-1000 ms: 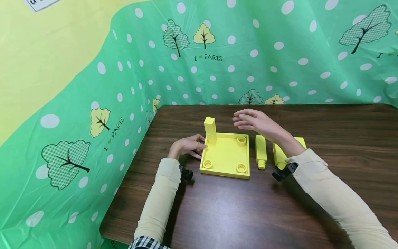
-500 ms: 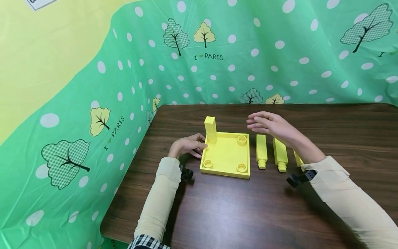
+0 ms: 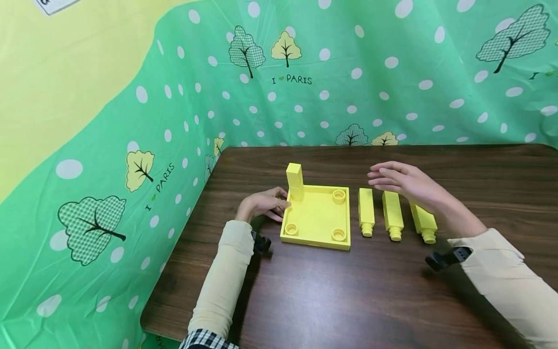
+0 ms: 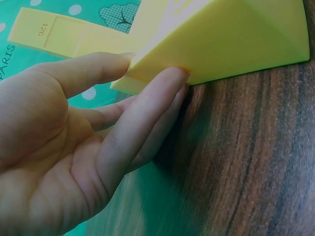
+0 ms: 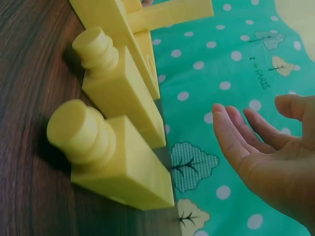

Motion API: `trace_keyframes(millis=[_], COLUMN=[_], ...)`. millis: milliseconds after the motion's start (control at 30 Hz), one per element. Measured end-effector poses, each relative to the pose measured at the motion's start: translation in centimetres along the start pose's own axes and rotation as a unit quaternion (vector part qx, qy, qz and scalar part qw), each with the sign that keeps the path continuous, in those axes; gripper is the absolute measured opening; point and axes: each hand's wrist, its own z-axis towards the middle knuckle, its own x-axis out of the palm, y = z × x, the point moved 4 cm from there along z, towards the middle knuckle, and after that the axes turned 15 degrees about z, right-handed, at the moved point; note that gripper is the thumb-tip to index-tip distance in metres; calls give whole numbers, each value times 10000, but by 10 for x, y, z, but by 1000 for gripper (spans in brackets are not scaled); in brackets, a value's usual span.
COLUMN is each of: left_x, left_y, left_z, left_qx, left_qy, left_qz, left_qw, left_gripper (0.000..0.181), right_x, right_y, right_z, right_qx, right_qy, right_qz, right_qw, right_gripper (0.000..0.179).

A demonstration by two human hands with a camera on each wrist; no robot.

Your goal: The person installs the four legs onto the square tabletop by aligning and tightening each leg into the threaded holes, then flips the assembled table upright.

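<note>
A yellow square board [image 3: 324, 218] with raised edges lies on the table, a round socket showing at three of its corners. At its far left corner a yellow square post [image 3: 295, 179] stands upright. My left hand [image 3: 265, 203] holds the board's left edge, thumb on the rim and fingers against the outer side [image 4: 236, 44]. To the board's right lie three loose yellow posts, the left post [image 3: 366, 206], the middle post [image 3: 393, 211] and the right post [image 3: 423, 217], stepped round ends toward me. Holding nothing, my right hand [image 3: 407, 180] hovers above their far ends, fingers extended.
A dark wood-grain table [image 3: 322, 295] carries everything. Behind it and along its left side hangs a green dotted cloth [image 3: 305, 106] with printed trees. Each wrist wears a black camera, like the right camera [image 3: 446, 258].
My right hand has moved rightward, away from the upright post and board, uncovering the loose posts. My left hand stays at the board's edge.
</note>
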Motion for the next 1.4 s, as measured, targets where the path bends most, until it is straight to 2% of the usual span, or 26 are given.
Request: trace_keyframes(millis=[200,433,600,800,1100,1400], left_x=[0,2,2,1,2,0], left_y=[-1,-2,-3,-3,-2,1], left_z=[1,2,2,3,4,4], left_qx=[-13,-24,-14,3,5,-32], left_qy=[5,32,47,56,64,16], left_qz=[7,-7,-3,-12,-38,-25], left_qw=[10000,10000,10000,10000,10000,10000], left_gripper=[43,44,44,44,45,45], right_x=[-10,-25,-33,-44,-61,-81], right_y=[-2,-7,-12,-17,-26,-35], right_z=[-8,-20,-29,-37,-49,-56], right_qx=[-12,150,123,-7,73,30], right_qy=[-8,-132,-123,-108,-376,-441], right_qz=[181,-91,12,55,-100,176], right_qw=[9998,9998,9998,9999,9992,9989], right_gripper=[62,63,62,56,50,35])
